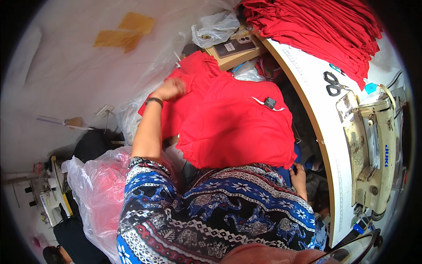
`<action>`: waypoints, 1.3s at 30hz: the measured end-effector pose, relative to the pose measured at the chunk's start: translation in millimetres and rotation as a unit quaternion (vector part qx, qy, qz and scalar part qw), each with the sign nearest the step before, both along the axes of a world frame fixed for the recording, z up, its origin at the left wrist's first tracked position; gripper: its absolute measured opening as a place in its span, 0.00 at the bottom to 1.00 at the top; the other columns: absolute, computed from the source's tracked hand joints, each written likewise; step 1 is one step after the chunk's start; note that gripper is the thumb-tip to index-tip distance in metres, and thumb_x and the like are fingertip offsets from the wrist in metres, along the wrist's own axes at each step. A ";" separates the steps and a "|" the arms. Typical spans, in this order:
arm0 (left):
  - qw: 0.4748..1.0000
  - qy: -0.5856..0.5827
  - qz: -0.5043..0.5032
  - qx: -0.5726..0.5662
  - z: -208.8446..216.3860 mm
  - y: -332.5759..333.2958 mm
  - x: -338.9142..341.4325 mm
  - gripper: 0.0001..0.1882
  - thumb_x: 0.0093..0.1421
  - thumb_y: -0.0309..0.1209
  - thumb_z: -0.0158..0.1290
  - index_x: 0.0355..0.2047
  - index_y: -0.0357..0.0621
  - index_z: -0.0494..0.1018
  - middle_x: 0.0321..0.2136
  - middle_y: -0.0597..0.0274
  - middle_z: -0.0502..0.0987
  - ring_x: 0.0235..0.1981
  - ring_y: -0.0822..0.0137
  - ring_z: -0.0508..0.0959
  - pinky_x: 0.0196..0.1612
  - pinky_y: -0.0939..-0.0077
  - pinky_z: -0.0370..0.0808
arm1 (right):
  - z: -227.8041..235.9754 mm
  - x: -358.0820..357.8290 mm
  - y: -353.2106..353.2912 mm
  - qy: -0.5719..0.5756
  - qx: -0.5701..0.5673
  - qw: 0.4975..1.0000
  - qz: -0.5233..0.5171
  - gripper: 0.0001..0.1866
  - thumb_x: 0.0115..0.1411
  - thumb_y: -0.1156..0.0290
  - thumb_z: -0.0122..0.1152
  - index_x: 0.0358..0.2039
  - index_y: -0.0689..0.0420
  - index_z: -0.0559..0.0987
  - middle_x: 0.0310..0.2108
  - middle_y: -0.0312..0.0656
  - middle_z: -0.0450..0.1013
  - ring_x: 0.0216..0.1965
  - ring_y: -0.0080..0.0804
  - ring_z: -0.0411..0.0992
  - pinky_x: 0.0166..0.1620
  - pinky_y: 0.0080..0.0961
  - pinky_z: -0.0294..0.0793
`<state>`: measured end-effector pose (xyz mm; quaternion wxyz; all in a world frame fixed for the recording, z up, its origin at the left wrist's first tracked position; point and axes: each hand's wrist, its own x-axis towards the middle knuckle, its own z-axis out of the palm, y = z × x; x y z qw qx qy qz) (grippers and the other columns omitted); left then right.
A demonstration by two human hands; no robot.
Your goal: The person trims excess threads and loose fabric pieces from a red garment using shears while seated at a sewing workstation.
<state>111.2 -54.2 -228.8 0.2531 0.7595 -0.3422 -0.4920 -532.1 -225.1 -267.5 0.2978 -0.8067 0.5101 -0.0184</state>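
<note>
A red shirt [237, 127] is spread over my lap, with a neckline that shows a white tape and a small dark label [270, 103]. More red cloth [200, 66] lies bunched beyond it, at the upper left. My left hand [170, 89], with a dark band at the wrist, is over the red cloth at the left; its fingers are smeared by motion. Down at the right corner of the shirt, my right hand [298, 177] has its fingertips closed at the hem. Part of that hand is hidden behind my patterned clothing.
On the right, a white sewing table [307, 57] with a wooden edge carries a sewing machine [373, 154], black-handled scissors [332, 83] and a heap of red garments [316, 31]. A phone box [235, 47] lies ahead. Clear plastic bagging [99, 189] holds reddish cloth at left.
</note>
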 end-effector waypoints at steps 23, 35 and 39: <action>0.862 -0.072 0.415 -0.283 -12.2 36.1 -43.1 0.17 0.65 0.38 0.46 0.37 0.35 0.76 0.37 0.61 0.78 0.39 0.71 0.74 0.43 0.77 0.68 | -15.1 -17.3 6.1 -0.068 -0.041 0.995 -0.052 0.16 0.54 0.71 0.61 0.44 0.59 0.77 0.48 0.48 0.72 0.50 0.47 0.70 0.52 0.33 0.68; 0.925 -0.047 0.131 -0.354 223.9 -12.0 -133.7 0.11 0.67 0.34 0.46 0.30 0.41 0.72 0.24 0.73 0.71 0.24 0.80 0.67 0.30 0.82 0.68 | 82.1 50.9 0.0 -0.389 0.332 0.846 -0.148 0.23 0.66 0.58 0.50 0.52 0.64 0.70 0.42 0.48 0.75 0.42 0.33 0.75 0.46 0.23 0.74; 0.902 -0.131 -0.249 -0.328 215.8 -39.4 -272.5 0.12 0.63 0.30 0.45 0.42 0.38 0.73 0.36 0.47 0.76 0.38 0.51 0.77 0.39 0.61 0.73 | 128.6 112.1 4.7 -0.540 0.586 0.604 -0.021 0.37 0.64 0.41 0.41 0.60 0.59 0.61 0.53 0.48 0.68 0.51 0.36 0.71 0.50 0.31 0.73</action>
